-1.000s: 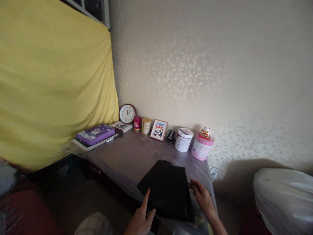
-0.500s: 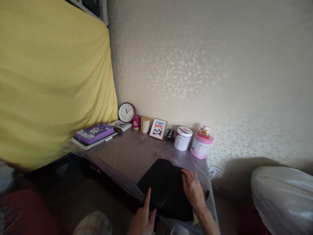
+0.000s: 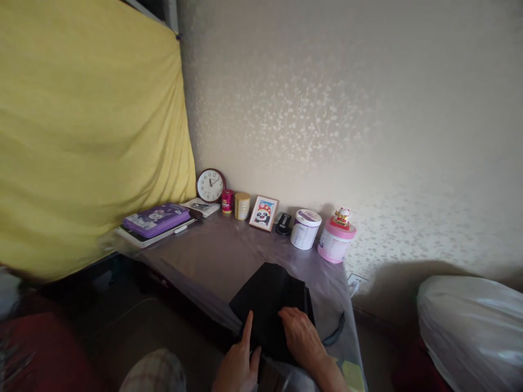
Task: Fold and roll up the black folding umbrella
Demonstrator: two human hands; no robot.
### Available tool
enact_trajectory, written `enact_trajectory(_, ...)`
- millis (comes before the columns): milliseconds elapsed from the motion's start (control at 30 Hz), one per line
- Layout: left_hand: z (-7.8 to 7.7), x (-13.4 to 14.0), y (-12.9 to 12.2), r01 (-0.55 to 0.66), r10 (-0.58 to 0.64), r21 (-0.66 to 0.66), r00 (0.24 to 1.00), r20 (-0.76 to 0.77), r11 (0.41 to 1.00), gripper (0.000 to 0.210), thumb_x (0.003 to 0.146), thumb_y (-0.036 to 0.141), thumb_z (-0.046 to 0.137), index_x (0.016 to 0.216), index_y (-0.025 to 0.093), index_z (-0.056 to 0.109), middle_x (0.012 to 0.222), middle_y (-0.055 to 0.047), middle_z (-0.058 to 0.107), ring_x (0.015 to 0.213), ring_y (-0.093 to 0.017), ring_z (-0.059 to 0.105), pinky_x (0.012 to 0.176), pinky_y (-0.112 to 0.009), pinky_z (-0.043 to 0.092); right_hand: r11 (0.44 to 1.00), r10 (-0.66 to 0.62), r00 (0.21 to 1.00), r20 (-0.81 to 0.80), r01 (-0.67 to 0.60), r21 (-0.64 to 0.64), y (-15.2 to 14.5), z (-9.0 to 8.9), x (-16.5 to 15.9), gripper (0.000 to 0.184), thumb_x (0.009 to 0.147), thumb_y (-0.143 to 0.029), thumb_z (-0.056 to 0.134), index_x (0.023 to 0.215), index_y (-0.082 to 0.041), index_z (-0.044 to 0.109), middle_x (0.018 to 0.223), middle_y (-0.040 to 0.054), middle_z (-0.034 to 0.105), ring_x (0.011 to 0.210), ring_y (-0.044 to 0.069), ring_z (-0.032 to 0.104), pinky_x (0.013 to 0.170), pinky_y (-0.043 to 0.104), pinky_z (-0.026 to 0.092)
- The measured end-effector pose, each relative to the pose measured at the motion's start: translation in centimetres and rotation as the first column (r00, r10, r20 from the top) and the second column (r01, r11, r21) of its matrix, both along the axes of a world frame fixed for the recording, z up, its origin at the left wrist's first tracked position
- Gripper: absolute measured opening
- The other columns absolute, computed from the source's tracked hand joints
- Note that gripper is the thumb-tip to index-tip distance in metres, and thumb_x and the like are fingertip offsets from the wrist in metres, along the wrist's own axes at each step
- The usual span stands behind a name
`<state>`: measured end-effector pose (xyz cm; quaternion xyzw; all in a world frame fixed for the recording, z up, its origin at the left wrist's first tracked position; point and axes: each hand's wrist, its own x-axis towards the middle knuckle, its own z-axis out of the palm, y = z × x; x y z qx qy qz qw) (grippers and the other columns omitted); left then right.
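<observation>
A piece of black cloth (image 3: 261, 296) lies at the near edge of the table, its right part folded over in layers. My left hand (image 3: 239, 362) is at its near edge, the index finger stretched out on the cloth and the thumb apart from it. On the folded part is my right hand (image 3: 300, 335), its fingers bent and closed on the cloth; the fingertips are partly hidden. A dark strip (image 3: 335, 331), perhaps a strap, curves out to the right of the cloth. Beside my right wrist lies a yellow-green item (image 3: 352, 375).
Along the wall on the table (image 3: 192, 261) stand a clock (image 3: 211, 185), a pink can (image 3: 227, 201), a yellow-lidded tin (image 3: 242, 207), a panda picture frame (image 3: 263, 213), a black object (image 3: 283, 224) and two tubs. A purple case (image 3: 156, 220) lies at left.
My right hand has moved left, bringing the right side of the cloth over. The dark strip and yellow-green item at right now show more. My left hand stays in place.
</observation>
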<state>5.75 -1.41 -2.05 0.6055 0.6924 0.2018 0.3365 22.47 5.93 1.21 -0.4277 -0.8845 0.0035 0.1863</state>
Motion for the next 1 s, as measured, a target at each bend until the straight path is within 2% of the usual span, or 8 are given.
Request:
enact_trajectory(67, -0.1, 0.0, 0.0, 0.007, -0.007, 0.004, 1.000, -0.016, 1.000, 0.065, 0.091, 0.027, 0.033, 0.144, 0.015, -0.003, 0.092, -0.009, 0.069, 0.083, -0.018, 0.065, 0.068, -0.021, 0.041, 0.996, 0.047, 0.997, -0.065, -0.052, -0.073, -1.0, 0.6, 0.7, 0.031, 0.084, -0.007, 0.040, 0.096, -0.022, 0.064, 0.094, 0.0031, 0.069, 0.088, 0.017, 0.064, 0.079, 0.026, 0.048)
enact_trajectory(133, -0.2, 0.0, 0.0, 0.005, -0.005, 0.003, 1.000, -0.027, 1.000, 0.064, 0.092, 0.028, 0.032, 0.144, 0.016, -0.003, 0.092, -0.009, 0.069, 0.083, -0.018, 0.065, 0.067, -0.021, 0.040, 0.997, -0.012, 0.986, -0.167, -0.002, -0.082, -1.2, 1.3, 1.8, 0.026, 0.088, -0.016, 0.039, 0.098, -0.023, 0.062, 0.092, 0.0021, 0.068, 0.087, 0.015, 0.064, 0.078, 0.025, 0.048)
enact_trajectory(267, 0.0, 0.0, 0.0, -0.008, 0.008, -0.012, 1.000, -0.028, 1.000, 0.065, 0.092, 0.029, 0.033, 0.144, 0.017, -0.004, 0.092, -0.008, 0.069, 0.083, -0.017, 0.064, 0.069, -0.021, 0.041, 0.929, -0.345, 0.883, -0.318, 0.370, 0.018, -0.2, 1.9, 4.2, 0.026, 0.089, -0.036, 0.039, 0.099, -0.020, 0.057, 0.093, 0.0072, 0.066, 0.085, 0.021, 0.064, 0.077, 0.033, 0.047)
enact_trajectory(400, 0.5, 0.1, -0.1, -0.006, 0.006, -0.008, 1.000, -0.023, 1.000, 0.064, 0.092, 0.027, 0.033, 0.144, 0.018, -0.002, 0.094, -0.008, 0.068, 0.085, -0.018, 0.064, 0.073, -0.022, 0.041, 0.847, -0.531, 0.820, -0.215, 0.508, -0.155, 0.3, 1.1, 4.7, 0.030, 0.085, -0.046, 0.044, 0.101, -0.022, 0.053, 0.074, 0.0032, 0.067, 0.066, 0.022, 0.066, 0.057, 0.030, 0.044)
enact_trajectory(533, 0.6, 0.1, -0.2, 0.001, -0.001, 0.001, 1.000, -0.031, 1.000, 0.064, 0.092, 0.027, 0.032, 0.144, 0.017, -0.003, 0.093, -0.008, 0.068, 0.083, -0.018, 0.064, 0.071, -0.023, 0.040, 0.798, -0.590, 0.798, -0.127, 0.552, -0.242, 0.3, 0.7, 3.8, 0.028, 0.084, -0.047, 0.044, 0.097, -0.024, 0.054, 0.070, 0.0036, 0.069, 0.067, 0.025, 0.068, 0.052, 0.030, 0.040)
enact_trajectory(800, 0.7, 0.0, -0.2, -0.003, 0.003, -0.011, 0.999, -0.033, 1.000, 0.064, 0.091, 0.027, 0.033, 0.144, 0.016, -0.002, 0.094, -0.009, 0.069, 0.082, -0.017, 0.064, 0.070, -0.022, 0.040, 0.853, -0.507, 0.789, -0.346, 0.404, -0.330, 2.6, 0.6, 4.2, 0.027, 0.078, -0.046, 0.043, 0.066, -0.023, 0.053, 0.060, 0.0020, 0.062, 0.058, 0.020, 0.060, 0.056, 0.029, 0.039)
enact_trajectory(900, 0.6, 0.0, -0.1, 0.000, 0.000, -0.007, 1.000, 0.008, 1.000, 0.064, 0.091, 0.025, 0.033, 0.144, 0.016, -0.002, 0.095, -0.009, 0.069, 0.085, -0.016, 0.064, 0.071, -0.020, 0.041, 0.845, -0.510, 0.693, -0.509, 0.293, -0.448, 3.6, 1.6, 3.6, 0.031, 0.070, -0.052, 0.051, 0.062, -0.022, 0.052, 0.050, -0.0023, 0.050, 0.048, 0.015, 0.050, 0.046, 0.026, 0.036)
enact_trajectory(1000, 0.6, 0.0, 0.0, -0.004, 0.004, -0.010, 1.000, 0.005, 1.000, 0.064, 0.092, 0.025, 0.033, 0.144, 0.015, -0.003, 0.095, -0.009, 0.069, 0.084, -0.017, 0.065, 0.071, -0.021, 0.041, 0.782, -0.551, 0.539, -0.637, 0.068, -0.619, 4.3, 3.0, 2.0, 0.034, 0.065, -0.054, 0.057, 0.060, -0.021, 0.049, 0.046, -0.0061, 0.042, 0.041, 0.011, 0.041, 0.039, 0.022, 0.030)
